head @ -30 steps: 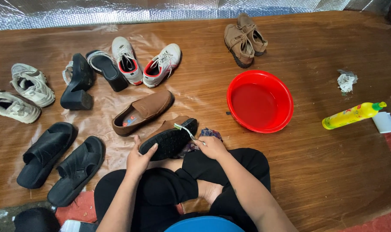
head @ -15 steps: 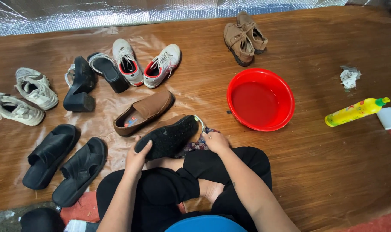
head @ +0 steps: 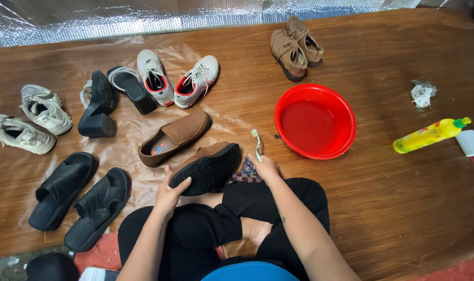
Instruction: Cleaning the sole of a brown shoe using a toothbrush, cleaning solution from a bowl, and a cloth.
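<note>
Your left hand [head: 169, 196] grips the heel end of the brown loafer [head: 210, 165], tipped sole-up over your lap, near centre. Your right hand [head: 265, 167] is closed around a toothbrush [head: 256, 141], bristle end pointing far, lifted clear of the sole and sitting between the shoe and the red basin [head: 316, 121]. The brush is not touching the shoe in this frame.

Progress, as a judgement: you're mid-job on one shoe of the pair. Its mate, the other brown loafer [head: 174, 136], lies upright on the floor just beyond, apart from your hands. I can't tell from this view whether the sole in hand is clean yet; the tread is too dark to read.

Not in hand:
- white sneakers [head: 178, 78], far centre
- black heeled sandals [head: 112, 94], far left
- beige sneakers [head: 31, 118], left edge
- black slides [head: 79, 196], near left
- tan lace-ups [head: 295, 48], far, beyond the basin

The basin holds water. A yellow bottle [head: 431, 135] lies on its side at right, well apart from you. A patterned cloth [head: 246, 173] sits under your right hand.
</note>
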